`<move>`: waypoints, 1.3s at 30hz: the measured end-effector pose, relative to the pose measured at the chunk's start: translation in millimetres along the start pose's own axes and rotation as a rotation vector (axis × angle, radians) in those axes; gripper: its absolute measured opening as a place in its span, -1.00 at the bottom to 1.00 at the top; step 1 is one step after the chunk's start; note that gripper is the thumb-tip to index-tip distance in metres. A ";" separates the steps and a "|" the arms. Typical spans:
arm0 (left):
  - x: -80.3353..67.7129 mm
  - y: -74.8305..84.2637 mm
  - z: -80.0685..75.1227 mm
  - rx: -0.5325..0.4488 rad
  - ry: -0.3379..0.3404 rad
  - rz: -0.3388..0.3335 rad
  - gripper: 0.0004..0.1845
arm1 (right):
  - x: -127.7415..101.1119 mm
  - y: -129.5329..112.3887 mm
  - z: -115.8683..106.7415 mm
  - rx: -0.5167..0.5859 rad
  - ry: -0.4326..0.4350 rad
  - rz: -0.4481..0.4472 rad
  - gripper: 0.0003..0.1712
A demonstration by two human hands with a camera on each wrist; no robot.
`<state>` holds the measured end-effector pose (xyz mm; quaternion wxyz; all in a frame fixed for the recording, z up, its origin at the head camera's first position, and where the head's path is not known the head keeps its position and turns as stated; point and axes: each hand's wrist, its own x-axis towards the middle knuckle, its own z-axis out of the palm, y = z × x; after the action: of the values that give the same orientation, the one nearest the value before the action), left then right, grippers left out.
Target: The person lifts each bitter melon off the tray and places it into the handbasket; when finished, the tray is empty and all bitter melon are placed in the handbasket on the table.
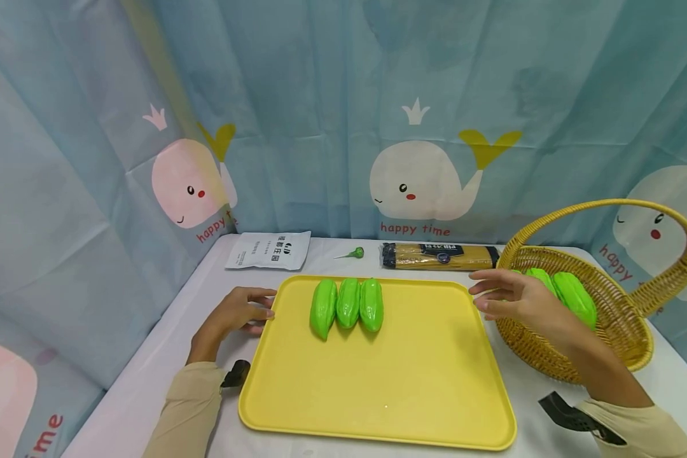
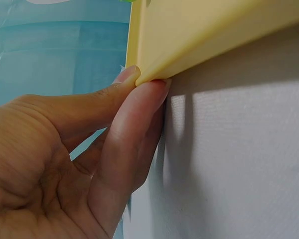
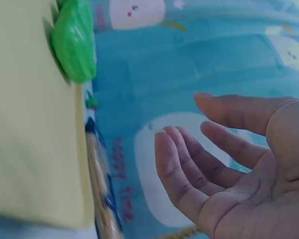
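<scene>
Yellow tray: on the white table (image 1: 131,407), in the middle; the tray (image 1: 378,388) has a raised rim all round.
Left hand: at the tray's left side, toward the far corner; the left hand (image 1: 237,312) pinches the tray's rim between thumb and finger.
Right hand: just beyond the tray's right rim, near the far corner; the right hand (image 1: 512,296) touches nothing in its wrist view, its fingers loosely bent, the thumb spread apart from them.
Green fruits: three green fruits (image 1: 348,303) lie side by side on the far part of the tray, left of its middle; the leftmost has a pointed tip toward the near side.
Basket: a woven basket (image 1: 515,340) with a tall handle stands tilted to the right of the tray.
Basket contents: more green pieces (image 1: 574,299), their number hard to tell behind the right hand.
Far edge: left to right, a white pouch (image 1: 270,250), a small green-headed item (image 1: 357,252) and a long yellow packet (image 1: 443,256).
Backdrop: a blue curtain (image 1: 309,95) with whales.
</scene>
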<state>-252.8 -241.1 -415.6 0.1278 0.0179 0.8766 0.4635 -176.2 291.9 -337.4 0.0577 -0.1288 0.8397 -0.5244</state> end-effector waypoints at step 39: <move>0.5 0.1 -0.4 0.013 0.010 0.032 -0.40 | 99.0 20.9 118.4 0.102 -0.195 0.146 -0.17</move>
<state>-253.4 -241.2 -415.4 0.1157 0.0303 0.8800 0.4597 -247.0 170.7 -404.8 0.1835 -0.1147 0.8094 -0.5459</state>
